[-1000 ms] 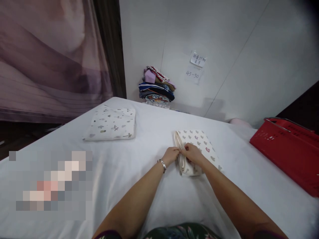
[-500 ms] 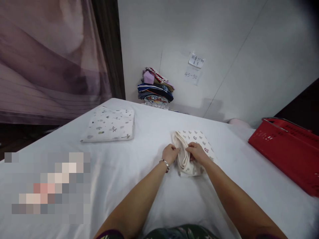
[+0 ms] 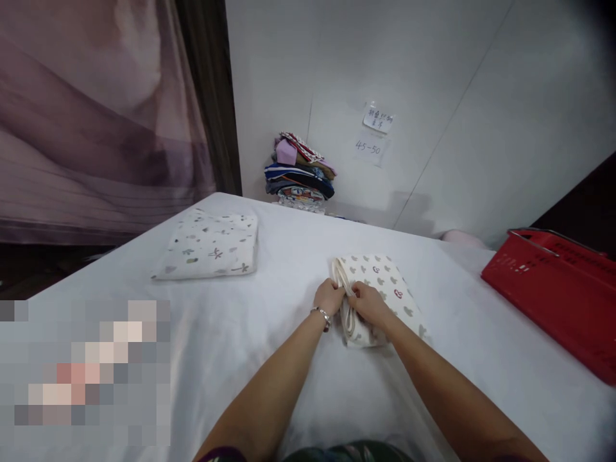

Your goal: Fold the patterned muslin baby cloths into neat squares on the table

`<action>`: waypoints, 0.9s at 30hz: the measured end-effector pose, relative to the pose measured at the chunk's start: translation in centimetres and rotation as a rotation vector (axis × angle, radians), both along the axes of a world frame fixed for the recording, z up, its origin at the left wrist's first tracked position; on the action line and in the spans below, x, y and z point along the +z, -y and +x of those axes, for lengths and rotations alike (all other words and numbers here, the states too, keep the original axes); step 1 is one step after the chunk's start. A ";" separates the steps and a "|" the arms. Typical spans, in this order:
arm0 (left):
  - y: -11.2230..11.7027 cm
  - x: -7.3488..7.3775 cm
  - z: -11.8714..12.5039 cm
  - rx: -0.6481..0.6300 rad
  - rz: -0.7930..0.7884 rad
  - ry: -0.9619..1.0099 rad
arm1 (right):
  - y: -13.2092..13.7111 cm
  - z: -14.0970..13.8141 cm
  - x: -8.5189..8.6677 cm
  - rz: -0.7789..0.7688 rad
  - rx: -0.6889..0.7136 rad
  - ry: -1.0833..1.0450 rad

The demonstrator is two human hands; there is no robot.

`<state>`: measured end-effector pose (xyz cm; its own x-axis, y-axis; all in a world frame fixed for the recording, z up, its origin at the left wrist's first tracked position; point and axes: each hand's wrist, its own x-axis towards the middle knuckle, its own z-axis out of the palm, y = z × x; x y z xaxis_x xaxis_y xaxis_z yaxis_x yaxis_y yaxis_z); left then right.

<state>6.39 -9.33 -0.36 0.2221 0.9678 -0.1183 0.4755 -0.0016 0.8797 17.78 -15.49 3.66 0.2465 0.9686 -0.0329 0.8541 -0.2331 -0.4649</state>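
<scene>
One printed cloth (image 3: 212,247) at left already folded flat; left hand (image 3: 329,296) and right hand (image 3: 369,303) both pinch layered left edge of grey-motif cloth (image 3: 387,282), centre-right on white sheet (image 3: 289,263), mostly folded, layers seemingly not yet flat; around: mauve curtain (image 3: 86,128), clothes stack (image 3: 299,179), pale wall (image 3: 308,58), red basket (image 3: 548,308)

Home-like room, exact kind unclear: mauve curtain (image 3: 106,122), white-sheeted surface (image 3: 289,250), folded-cloth stack (image 3: 299,173).

Both hands (image 3: 329,296) (image 3: 369,304) pinch the folded cloth (image 3: 387,282) along its left edge.
</scene>
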 end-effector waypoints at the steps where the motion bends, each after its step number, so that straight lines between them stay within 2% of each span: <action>1: 0.0 -0.1 0.0 -0.001 -0.015 0.028 | 0.0 -0.2 0.2 -0.014 0.007 0.020; 6: -0.4 -0.4 -0.3 -0.045 -0.156 0.210 | 0.3 -0.6 0.8 -0.063 0.049 0.076; 9: -0.5 -0.4 -0.4 -0.027 -0.226 0.314 | 0.4 -0.9 1.0 -0.091 0.056 0.112; 14: -0.3 -0.1 -0.4 0.004 -0.286 0.441 | 0.4 -1.2 1.0 -0.119 0.043 0.200; 17: -0.1 0.3 -0.5 -0.018 -0.348 0.496 | 0.2 -0.7 1.1 -0.112 0.042 0.152; 22: -0.1 0.9 -0.8 -0.060 -0.440 0.508 | 0.2 -0.2 1.3 -0.113 0.033 0.061; 27: 0.1 0.3 -0.6 -0.081 -0.391 0.432 | 1.2 -0.4 1.7 -0.082 0.152 -0.058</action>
